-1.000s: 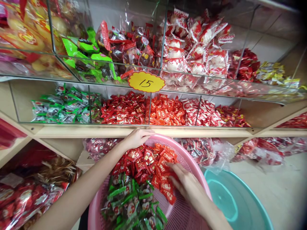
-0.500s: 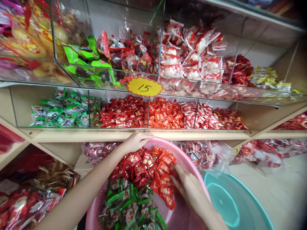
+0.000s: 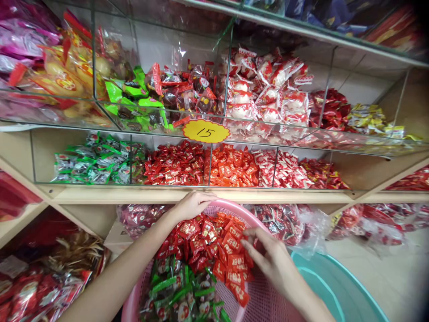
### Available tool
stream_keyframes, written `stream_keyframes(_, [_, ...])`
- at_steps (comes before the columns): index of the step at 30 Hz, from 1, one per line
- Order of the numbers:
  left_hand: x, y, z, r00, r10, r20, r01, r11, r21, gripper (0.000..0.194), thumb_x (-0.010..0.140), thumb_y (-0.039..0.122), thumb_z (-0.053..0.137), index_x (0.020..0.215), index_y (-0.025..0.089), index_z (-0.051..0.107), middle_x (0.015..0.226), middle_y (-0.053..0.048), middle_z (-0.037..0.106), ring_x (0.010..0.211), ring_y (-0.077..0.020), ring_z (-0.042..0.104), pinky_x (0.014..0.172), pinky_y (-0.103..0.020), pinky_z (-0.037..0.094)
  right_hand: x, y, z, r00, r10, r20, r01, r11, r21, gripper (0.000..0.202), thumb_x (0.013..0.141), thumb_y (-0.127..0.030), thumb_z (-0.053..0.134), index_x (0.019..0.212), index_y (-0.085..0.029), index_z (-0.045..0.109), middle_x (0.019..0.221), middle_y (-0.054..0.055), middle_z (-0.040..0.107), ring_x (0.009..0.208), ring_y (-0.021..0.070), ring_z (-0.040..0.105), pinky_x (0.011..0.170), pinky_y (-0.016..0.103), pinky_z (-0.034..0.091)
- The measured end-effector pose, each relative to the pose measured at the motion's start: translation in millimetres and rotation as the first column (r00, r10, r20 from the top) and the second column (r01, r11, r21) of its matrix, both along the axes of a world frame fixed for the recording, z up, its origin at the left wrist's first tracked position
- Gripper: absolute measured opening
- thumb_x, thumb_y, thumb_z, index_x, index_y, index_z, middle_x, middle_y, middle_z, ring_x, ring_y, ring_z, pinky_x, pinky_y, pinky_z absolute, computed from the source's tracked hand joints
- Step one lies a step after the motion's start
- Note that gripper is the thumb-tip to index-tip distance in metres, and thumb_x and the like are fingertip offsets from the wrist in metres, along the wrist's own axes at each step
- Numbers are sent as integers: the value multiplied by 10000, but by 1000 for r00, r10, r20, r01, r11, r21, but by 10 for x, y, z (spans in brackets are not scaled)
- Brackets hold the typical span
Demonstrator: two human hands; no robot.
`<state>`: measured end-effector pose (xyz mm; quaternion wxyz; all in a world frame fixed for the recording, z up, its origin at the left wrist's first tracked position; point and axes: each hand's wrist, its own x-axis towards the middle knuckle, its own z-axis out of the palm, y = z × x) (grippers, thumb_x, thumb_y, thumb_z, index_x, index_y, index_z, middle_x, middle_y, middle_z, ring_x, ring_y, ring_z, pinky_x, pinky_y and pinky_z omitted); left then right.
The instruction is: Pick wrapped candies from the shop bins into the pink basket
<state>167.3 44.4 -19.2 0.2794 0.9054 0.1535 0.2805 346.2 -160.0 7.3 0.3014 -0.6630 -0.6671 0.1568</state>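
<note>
A pink plastic basket (image 3: 224, 205) holds wrapped candies in separate heaps. Dark red candies (image 3: 197, 232) lie at its back left, orange-red candies (image 3: 233, 257) to the right, and green-and-clear packets (image 3: 181, 290) in front. My left hand (image 3: 196, 205) is closed over the basket's far rim; its fingertips are partly hidden. At the right edge of the orange-red candies is my right hand (image 3: 268, 250), fingers bent and apart, the tips touching or very close to the pile. No candy shows in its grasp.
Behind the basket stands a shelf with glass-fronted bins, including orange-red candies (image 3: 233, 167) and green candies (image 3: 97, 161). A yellow price tag (image 3: 206, 131) reads 15. A teal tub (image 3: 348, 286) sits at the right; bagged sweets (image 3: 278, 223) lie under the shelf.
The view has tilted, so the shelf and basket appear slightly lower. My right hand has drawn back slightly to the right, its fingers more spread. My left hand stays on the rim.
</note>
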Motion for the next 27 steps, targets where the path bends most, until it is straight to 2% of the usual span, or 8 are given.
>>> stream_keyframes(3, [-3,-5,-4,1000,-2,4,2,1000,-1,324,841,154,455,1104,223,632,1156,-24,636,1094,-144,575,983,-279,417,104,253,235,999,-8,35,4,995,104,204,881,-338,432,981,-194,536,788,27,598,652,136,547,608,251,427])
stream_keyframes(8, [-1,-23,27,999,-19,29,19,1000,-2,334,836,132,458,1096,246,635,1143,-7,644,1084,-151,582,979,-291,419,156,994,481,977,-9,214,-49,963,265,203,869,-265,444,1005,-192,576,854,45,594,698,146,542,659,263,405])
stream_keyframes(10, [-2,-30,45,999,-23,29,23,1000,-9,333,834,126,460,1090,241,639,1130,-7,651,1079,-153,585,978,-293,420,123,1290,503,963,-15,270,-58,964,260,197,849,-252,481,991,-188,601,872,55,603,752,159,551,683,264,403])
stream_keyframes(13, [-6,-33,56,1000,-20,12,20,1000,-22,339,832,123,456,1096,236,636,1135,-7,649,1081,-152,584,981,-291,417,73,1602,477,948,-11,317,-41,987,154,191,810,-277,551,940,-177,647,889,78,626,776,174,566,699,271,406])
stream_keyframes(15, [-9,-31,54,1000,-15,9,15,999,-33,345,832,122,451,1099,240,635,1139,-3,646,1083,-152,582,984,-293,415,62,1709,440,954,-6,298,-20,996,84,185,784,-303,589,887,-176,674,894,91,644,788,182,579,703,274,409])
stream_keyframes(18, [-12,-28,50,1000,-21,14,21,999,-39,352,830,117,447,1097,249,635,1145,7,642,1090,-153,577,989,-300,414,75,1768,382,978,-7,211,-4,999,49,157,747,-316,627,805,-187,695,853,86,667,784,188,593,699,274,414])
stream_keyframes(22, [-12,-29,59,999,-27,22,28,999,-25,369,825,103,441,1106,250,629,1148,8,640,1087,-148,579,990,-292,415,103,1788,330,991,3,130,-11,998,61,102,722,-269,630,719,-188,693,750,57,676,706,172,596,658,260,417])
stream_keyframes(27, [-9,-41,78,1000,-7,9,8,999,-36,364,822,108,444,1093,255,638,1139,16,645,1081,-153,584,985,-300,423,128,1789,287,998,28,51,-34,993,114,108,733,-211,571,676,-166,651,717,26,661,672,138,582,655,232,415])
